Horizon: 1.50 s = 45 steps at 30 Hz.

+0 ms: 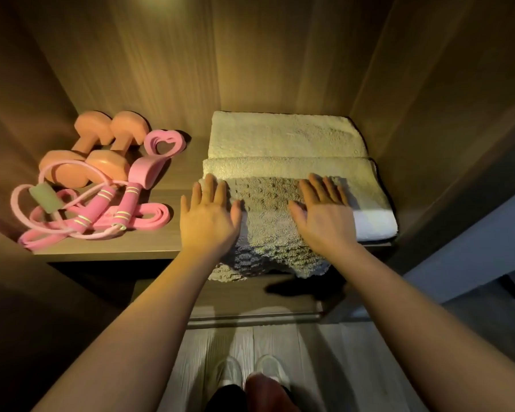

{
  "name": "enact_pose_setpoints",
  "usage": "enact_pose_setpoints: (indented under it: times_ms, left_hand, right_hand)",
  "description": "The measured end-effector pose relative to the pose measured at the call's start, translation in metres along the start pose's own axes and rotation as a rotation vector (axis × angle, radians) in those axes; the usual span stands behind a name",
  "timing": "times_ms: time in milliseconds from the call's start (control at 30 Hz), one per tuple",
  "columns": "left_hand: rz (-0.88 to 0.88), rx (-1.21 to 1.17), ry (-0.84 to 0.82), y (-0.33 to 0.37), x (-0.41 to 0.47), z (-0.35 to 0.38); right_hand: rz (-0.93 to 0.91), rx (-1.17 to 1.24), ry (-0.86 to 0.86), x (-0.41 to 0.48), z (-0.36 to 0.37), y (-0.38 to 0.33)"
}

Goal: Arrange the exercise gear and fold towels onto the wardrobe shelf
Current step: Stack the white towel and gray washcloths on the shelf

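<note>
A folded grey towel (268, 227) lies on top of a folded white towel (289, 138) on the right half of the wardrobe shelf (173, 179). The grey towel's front edge hangs over the shelf's lip. My left hand (210, 212) lies flat on the grey towel's left side, fingers straight. My right hand (324, 212) presses flat on its right side. At the left of the shelf sit two orange dumbbells (101, 150), a pink dumbbell (155, 159), a pink skipping rope (101, 206) and a pink resistance band (149, 215).
Wooden walls close the shelf in at the back, left and right. Below the shelf's front edge is a lower ledge (250, 307), then a pale plank floor with my white shoes (250, 373).
</note>
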<state>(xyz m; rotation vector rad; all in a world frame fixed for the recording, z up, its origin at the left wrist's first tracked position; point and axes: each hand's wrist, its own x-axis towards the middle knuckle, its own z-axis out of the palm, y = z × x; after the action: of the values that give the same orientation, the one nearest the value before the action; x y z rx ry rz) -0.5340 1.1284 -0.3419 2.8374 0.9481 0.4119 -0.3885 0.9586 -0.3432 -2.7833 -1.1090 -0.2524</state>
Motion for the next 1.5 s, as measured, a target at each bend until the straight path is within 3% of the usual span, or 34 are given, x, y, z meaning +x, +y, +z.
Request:
enact_pose_setpoints:
  times_ms: [267, 467, 633, 767, 867, 1167, 1500]
  left_hand:
    - [-0.076, -0.082, 0.017, -0.009, -0.010, -0.010]
    - [-0.020, -0.467, 0.355, -0.019, -0.067, -0.010]
    - [-0.148, -0.568, 0.159, -0.028, -0.108, 0.015]
    - [-0.380, -0.642, -0.020, -0.035, -0.109, 0.033]
    - [-0.500, -0.714, -0.053, -0.038, -0.103, 0.041]
    - [-0.435, -0.780, -0.163, -0.042, -0.094, 0.068]
    - [-0.471, -0.854, -0.270, -0.050, -0.111, 0.065]
  right_hand:
    - [0.184, 0.051, -0.033, -0.016, -0.016, 0.015]
    - [0.267, 0.555, 0.292, -0.083, -0.019, 0.013]
    - [0.505, 0.735, 0.241, -0.108, 0.008, 0.017]
    - [0.664, 0.883, -0.031, -0.109, 0.029, 0.022]
    - [0.712, 0.944, -0.185, -0.102, 0.041, 0.025]
    - [0.682, 0.889, -0.284, -0.092, 0.065, 0.023]
    - [0.679, 0.927, -0.192, -0.124, 0.065, 0.033]
